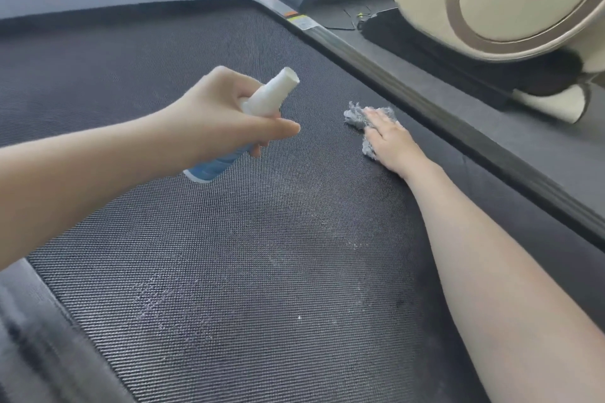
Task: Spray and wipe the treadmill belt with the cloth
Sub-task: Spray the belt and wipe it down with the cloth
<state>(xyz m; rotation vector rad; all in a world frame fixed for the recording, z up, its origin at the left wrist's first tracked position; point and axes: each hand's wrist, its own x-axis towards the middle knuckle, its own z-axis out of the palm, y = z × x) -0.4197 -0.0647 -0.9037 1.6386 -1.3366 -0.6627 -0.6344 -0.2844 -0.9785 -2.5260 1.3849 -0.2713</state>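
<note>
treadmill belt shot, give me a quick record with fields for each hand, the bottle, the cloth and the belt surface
left hand: grips the spray bottle above the treadmill belt
spray bottle: white top, blue body, tilted
right hand: fingers straight, flat on the cloth
cloth: grey, crumpled, lying on the treadmill belt near the right side rail
treadmill belt: dark, textured, with pale speckled patches in the near part

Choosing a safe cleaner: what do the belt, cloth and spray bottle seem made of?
The treadmill belt looks like matte black rubber or PVC, with a fine ribbed texture. The cloth seems grey microfibre or terry: fuzzy, crumpled edges. The spray bottle looks plastic: smooth white top, blue body.
</note>
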